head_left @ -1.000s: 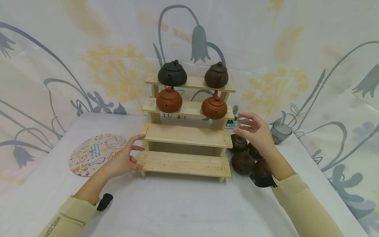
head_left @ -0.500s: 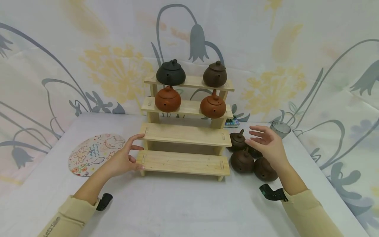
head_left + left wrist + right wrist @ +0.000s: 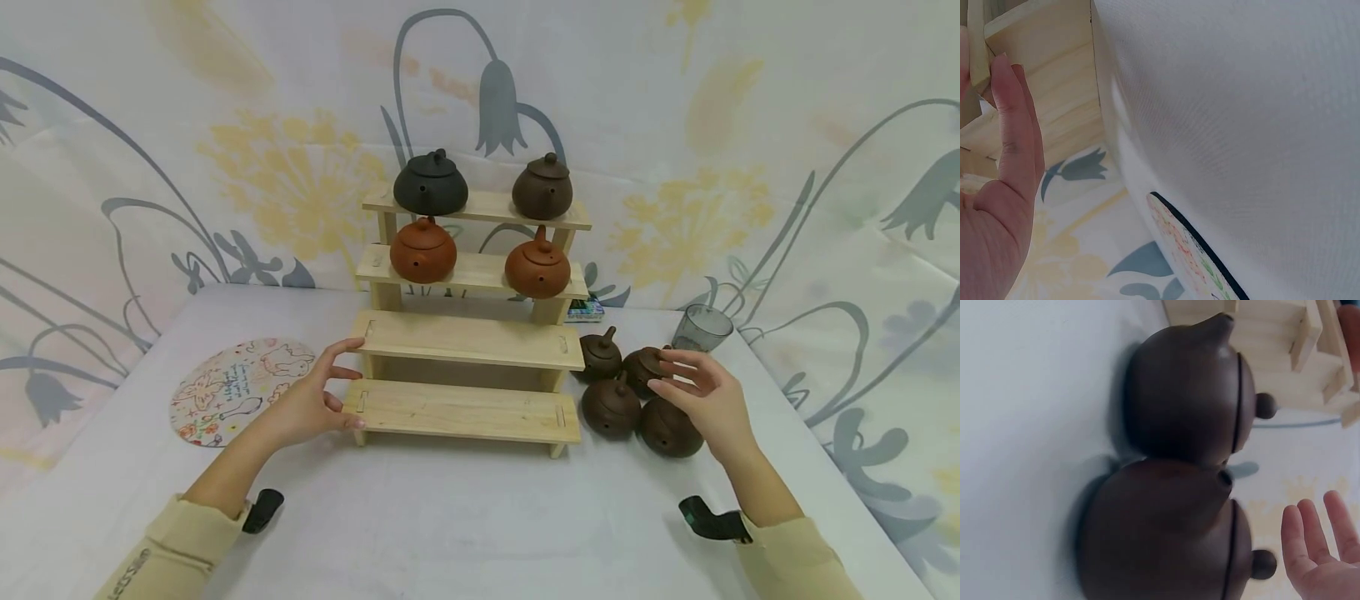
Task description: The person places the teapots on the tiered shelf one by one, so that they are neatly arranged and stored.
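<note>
My left hand (image 3: pixel 311 404) rests at the left end of a pale wooden stepped stand (image 3: pixel 471 342), its fingers spread over the two lower steps. In the left wrist view, the fingers (image 3: pixel 1016 144) lie fairly straight beside the wood. At the right, my right hand (image 3: pixel 708 400) hovers over a cluster of dark brown teapots. Its fingertips overlap the rear-right teapot (image 3: pixel 639 372); contact cannot be told. Nearest are the front teapot (image 3: pixel 669 428), the left one (image 3: pixel 609 408) and the back one (image 3: pixel 600 358). In the right wrist view, the fingers (image 3: pixel 1316 534) are extended and hold nothing.
On the top step stand a black teapot (image 3: pixel 431 185) and a brown teapot (image 3: pixel 543 188). Two orange-brown teapots, one left (image 3: pixel 423 252) and one right (image 3: pixel 537 267), occupy the step below. A patterned round board (image 3: pixel 240 392) lies at left. A grey cup (image 3: pixel 702 327) stands back right.
My right hand has moved from beside the stand's upper right, rightward and down to the dark teapots, leaving more of them in view. My left hand has stayed at the stand.
</note>
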Motion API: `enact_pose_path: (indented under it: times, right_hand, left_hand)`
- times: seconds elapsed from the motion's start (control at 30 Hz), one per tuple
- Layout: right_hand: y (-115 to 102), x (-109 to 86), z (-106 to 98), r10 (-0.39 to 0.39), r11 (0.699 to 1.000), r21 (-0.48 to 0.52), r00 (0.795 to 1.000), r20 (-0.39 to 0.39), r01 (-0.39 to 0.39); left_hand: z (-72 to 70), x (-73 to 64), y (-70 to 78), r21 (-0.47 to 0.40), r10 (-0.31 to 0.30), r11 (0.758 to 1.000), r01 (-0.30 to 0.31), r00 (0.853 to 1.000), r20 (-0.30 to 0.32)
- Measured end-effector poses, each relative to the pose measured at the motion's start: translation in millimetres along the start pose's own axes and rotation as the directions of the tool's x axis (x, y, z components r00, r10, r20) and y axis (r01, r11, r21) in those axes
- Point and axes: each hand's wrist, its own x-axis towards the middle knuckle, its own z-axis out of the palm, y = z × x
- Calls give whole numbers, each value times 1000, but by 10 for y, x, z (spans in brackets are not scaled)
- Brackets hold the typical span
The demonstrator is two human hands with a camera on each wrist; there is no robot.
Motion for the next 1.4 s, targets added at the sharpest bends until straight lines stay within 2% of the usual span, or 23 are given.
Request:
enact_pose_path:
  times: [0.3, 0.57, 0.73, 0.87, 0.97, 1.1, 1.2, 1.4]
  right_hand:
    - [122, -119, -92, 53, 998, -42, 998, -25, -54]
    - [531, -189, -263, 107, 982, -150, 992, -68, -116]
    - [579, -234, -319, 192, 963, -183, 980, -58, -199]
    - [475, -263, -330, 290, 938, -193, 957, -20, -289]
    - [443, -248, -351, 334, 925, -205, 942, 34, -321]
    - [473, -213, -380, 349, 928, -185, 927, 139, -322]
    - [518, -194, -401, 350, 935, -133, 915, 199, -329]
    - [593, -135, -442, 374, 927, -83, 892, 255, -365]
  left_hand:
    - [-4, -1, 15, 17, -3, 1000, 3, 1000, -4]
    - [-11, 12, 9, 16, -12, 1000, 12, 1000, -2]
    - [-18, 15, 2, 14, -23, 1000, 23, 1000, 0]
    - [-19, 19, 4, 17, -21, 1000, 21, 1000, 2]
    - [-16, 23, 8, 18, -17, 1000, 17, 1000, 1]
    - [-14, 24, 5, 18, -20, 1000, 20, 1000, 2]
    - [-14, 22, 3, 20, -23, 1000, 23, 1000, 1]
    - [-15, 11, 10, 22, -30, 999, 30, 1000, 0]
